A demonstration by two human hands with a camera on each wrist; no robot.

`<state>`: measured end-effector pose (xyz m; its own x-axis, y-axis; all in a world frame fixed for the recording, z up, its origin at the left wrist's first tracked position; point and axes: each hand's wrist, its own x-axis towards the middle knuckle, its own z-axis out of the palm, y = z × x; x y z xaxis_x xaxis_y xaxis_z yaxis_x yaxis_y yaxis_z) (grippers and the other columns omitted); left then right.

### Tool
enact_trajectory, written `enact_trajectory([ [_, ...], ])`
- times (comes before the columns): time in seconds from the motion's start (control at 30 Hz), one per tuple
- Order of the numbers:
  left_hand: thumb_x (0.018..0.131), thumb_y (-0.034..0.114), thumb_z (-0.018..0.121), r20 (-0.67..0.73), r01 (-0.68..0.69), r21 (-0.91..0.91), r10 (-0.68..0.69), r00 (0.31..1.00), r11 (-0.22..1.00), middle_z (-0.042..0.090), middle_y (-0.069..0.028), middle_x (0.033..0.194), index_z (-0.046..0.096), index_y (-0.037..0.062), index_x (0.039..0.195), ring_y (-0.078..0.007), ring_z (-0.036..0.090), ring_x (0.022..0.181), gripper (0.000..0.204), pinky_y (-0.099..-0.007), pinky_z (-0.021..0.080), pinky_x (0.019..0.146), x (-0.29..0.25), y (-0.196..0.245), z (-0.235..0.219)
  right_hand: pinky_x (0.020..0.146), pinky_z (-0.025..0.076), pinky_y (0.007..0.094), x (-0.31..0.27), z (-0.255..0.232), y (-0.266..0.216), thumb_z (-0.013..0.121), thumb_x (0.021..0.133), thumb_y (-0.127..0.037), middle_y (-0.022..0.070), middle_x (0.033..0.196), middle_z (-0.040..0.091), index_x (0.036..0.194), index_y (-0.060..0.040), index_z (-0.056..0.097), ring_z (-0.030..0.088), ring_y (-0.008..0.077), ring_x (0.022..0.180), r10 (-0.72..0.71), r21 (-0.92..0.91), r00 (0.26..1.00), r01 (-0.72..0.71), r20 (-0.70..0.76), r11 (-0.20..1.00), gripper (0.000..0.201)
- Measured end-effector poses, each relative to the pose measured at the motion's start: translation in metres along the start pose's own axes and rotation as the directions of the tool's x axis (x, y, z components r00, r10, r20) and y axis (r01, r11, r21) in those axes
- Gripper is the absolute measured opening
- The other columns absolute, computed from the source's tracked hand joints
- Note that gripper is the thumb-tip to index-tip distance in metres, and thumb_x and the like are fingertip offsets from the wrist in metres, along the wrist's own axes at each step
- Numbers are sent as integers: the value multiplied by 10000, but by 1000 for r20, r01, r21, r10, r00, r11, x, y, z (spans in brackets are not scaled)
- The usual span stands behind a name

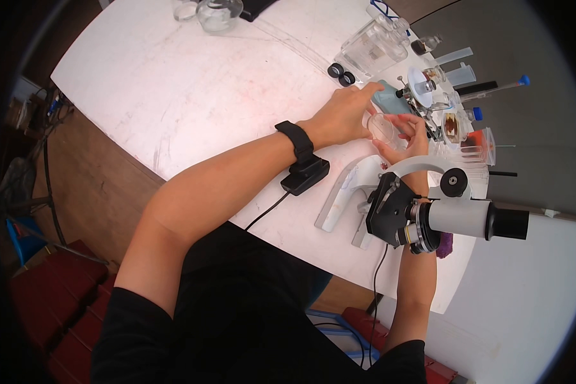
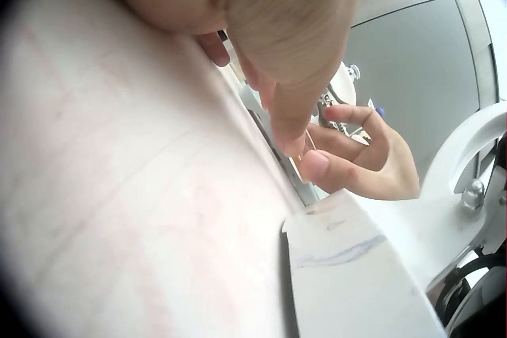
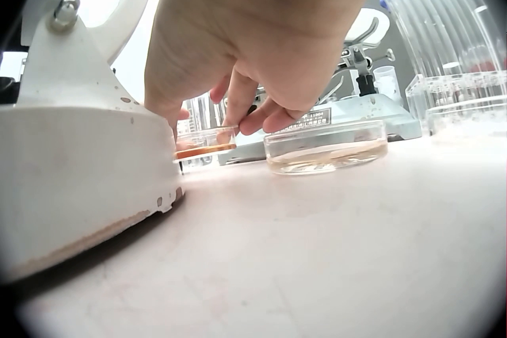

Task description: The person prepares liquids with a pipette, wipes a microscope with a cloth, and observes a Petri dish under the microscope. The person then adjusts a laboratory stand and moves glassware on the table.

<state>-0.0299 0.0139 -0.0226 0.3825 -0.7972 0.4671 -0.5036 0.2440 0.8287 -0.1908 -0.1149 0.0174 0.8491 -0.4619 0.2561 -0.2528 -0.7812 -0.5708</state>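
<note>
Dish of clear, round, shallow form is held between the two hands, above the white tabletop and just beyond the base of a white-and-black microscope. An orange layer is seen low in the dish in the right wrist view; whether the tabletop is touched by it cannot be told. By the left hand, the dish rim is pinched from the left between thumb and fingers, the hand being arched over it. By the right hand, the opposite side is gripped with bent thumb and fingers; the exact placing of every fingertip is partly hidden.

A second clear, round, shallow dish holding pale liquid is set on the tabletop beside the right hand, apart from the held one. Beyond the hands, a balance with a blue-grey base and white round pan is seen. Clear tubes in a transparent rack are placed to the right. Two small black round caps are laid near a clear box-shaped container on the far side. Clear rounded glassware is stood at the far left.
</note>
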Motion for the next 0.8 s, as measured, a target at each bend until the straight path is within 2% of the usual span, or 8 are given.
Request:
enact_trajectory([
  [0.8,616,58,824,38,14,71,-16,999,997,689,-136,1020,407,36,1331,-336,558,1062,828,-417,435,927,-1,3,1,882,456,350,-1,-2,-3,868,613,-144,97,1138,678,1148,-56,417,635,244,1052,12,-65,999,-9,47,998,706],
])
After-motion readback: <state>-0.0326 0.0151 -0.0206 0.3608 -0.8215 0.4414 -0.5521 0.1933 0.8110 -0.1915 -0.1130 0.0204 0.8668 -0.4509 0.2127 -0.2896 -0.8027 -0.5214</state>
